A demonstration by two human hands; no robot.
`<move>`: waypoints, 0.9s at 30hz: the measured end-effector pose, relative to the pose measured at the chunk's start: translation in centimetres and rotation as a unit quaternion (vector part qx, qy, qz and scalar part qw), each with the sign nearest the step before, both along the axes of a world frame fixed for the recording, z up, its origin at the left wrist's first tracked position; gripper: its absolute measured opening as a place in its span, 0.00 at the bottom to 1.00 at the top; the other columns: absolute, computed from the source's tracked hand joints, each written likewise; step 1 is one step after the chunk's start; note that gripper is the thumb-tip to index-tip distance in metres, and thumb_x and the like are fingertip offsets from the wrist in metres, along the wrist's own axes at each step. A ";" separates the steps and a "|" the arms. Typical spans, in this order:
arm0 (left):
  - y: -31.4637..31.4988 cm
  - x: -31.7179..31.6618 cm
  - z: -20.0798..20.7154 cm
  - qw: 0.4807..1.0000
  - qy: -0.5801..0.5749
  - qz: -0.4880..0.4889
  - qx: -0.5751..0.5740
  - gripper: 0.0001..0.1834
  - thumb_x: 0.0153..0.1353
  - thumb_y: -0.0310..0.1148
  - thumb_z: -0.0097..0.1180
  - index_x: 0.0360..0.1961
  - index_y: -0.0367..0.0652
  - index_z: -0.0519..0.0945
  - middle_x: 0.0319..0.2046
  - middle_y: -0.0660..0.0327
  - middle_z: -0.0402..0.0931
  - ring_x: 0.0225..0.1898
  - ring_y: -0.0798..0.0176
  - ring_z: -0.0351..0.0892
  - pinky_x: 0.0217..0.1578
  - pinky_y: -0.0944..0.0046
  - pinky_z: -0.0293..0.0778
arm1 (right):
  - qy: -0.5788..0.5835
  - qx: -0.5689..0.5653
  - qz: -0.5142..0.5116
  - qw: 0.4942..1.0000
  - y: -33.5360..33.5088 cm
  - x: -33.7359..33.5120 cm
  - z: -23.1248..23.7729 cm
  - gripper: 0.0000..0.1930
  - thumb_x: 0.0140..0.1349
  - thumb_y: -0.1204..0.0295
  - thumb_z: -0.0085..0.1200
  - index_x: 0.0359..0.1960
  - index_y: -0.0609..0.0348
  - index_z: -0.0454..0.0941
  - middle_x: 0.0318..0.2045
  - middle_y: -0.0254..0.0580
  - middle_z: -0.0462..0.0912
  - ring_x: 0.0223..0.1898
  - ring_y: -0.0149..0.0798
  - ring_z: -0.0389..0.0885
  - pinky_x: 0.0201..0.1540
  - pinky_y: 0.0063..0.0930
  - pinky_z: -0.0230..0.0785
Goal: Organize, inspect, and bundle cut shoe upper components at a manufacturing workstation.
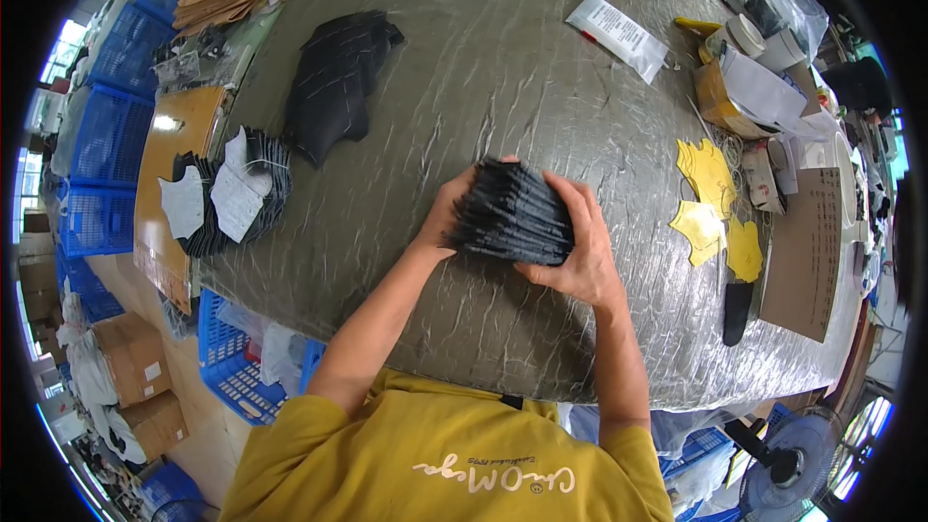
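a wide worktable (503,87) wrapped in wrinkled grey plastic film fills the view, and near its front edge a thick stack of black cut pieces (510,213) stands on edge between both hands. the left hand (447,213) presses its left end and the right hand (580,251) clasps its right side, fingers curled over the top. farther off lie yellow cut shapes (710,203) right, and a black pile (333,82) left.

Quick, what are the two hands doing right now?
Left hand: closed around the left end of the stack of black cut pieces, holding it.
Right hand: gripping the same stack from the right side, fingers curled over its top.
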State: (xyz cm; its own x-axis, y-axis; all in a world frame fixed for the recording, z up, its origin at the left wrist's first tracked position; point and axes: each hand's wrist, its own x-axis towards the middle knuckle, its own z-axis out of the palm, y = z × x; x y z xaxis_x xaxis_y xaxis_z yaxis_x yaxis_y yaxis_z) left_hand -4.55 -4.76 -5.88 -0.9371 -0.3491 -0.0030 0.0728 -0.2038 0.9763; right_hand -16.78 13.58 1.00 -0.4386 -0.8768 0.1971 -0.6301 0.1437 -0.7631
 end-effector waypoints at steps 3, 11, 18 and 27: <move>-0.5 0.4 1.6 0.963 0.046 0.070 0.255 0.34 0.73 0.47 0.47 0.73 0.38 0.62 0.67 0.53 0.68 0.69 0.57 0.66 0.69 0.56 0.61 | -0.028 -0.008 -0.034 0.999 -0.4 -0.2 -0.1 0.58 0.31 0.66 0.77 0.72 0.55 0.61 0.58 0.52 0.70 0.60 0.56 0.72 0.65 0.46 0.61; 1.2 2.2 10.4 0.815 -0.003 -0.056 -0.577 0.51 0.62 0.49 0.61 0.79 0.45 0.47 0.79 0.46 0.37 0.79 0.40 0.36 0.73 0.31 0.33 | -0.037 -0.006 -0.015 0.999 -0.3 -0.7 -0.2 0.58 0.32 0.66 0.77 0.72 0.54 0.60 0.58 0.51 0.71 0.61 0.54 0.72 0.64 0.47 0.63; 1.3 1.1 9.6 0.775 -0.037 -0.091 -0.624 0.50 0.50 0.25 0.69 0.73 0.50 0.57 0.76 0.50 0.44 0.77 0.40 0.44 0.74 0.36 0.48 | -0.113 -0.025 0.039 0.993 0.5 -2.7 0.1 0.55 0.39 0.59 0.78 0.71 0.59 0.62 0.59 0.53 0.73 0.61 0.53 0.74 0.64 0.45 0.65; 1.6 0.7 10.4 0.787 -0.039 -0.096 -0.608 0.45 0.47 0.23 0.69 0.67 0.54 0.63 0.74 0.50 0.46 0.74 0.42 0.50 0.71 0.38 0.53 | -0.451 0.066 0.035 0.890 -1.3 -8.3 -2.4 0.19 0.68 0.60 0.60 0.49 0.64 0.85 0.40 0.34 0.87 0.41 0.26 0.80 0.47 0.22 0.71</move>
